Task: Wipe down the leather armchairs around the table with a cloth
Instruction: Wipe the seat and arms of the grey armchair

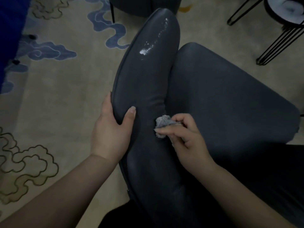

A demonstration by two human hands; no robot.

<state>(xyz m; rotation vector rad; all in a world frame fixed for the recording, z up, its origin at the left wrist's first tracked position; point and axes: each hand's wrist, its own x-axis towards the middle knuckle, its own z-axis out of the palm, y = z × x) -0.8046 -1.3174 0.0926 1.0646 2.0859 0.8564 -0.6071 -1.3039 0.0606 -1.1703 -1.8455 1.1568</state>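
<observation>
A dark grey leather armchair fills the middle of the head view. Its curved backrest runs from the bottom centre to the top, with a wet shiny streak near its far end. My left hand grips the backrest's outer edge, thumb on the inner face. My right hand pinches a small grey bunched cloth and holds it against the backrest's inner face, close to where it meets the seat.
A beige carpet with blue and brown cloud patterns covers the floor to the left. A second dark chair stands at the top. A black wire-legged stand is at the top right. Something blue lines the left edge.
</observation>
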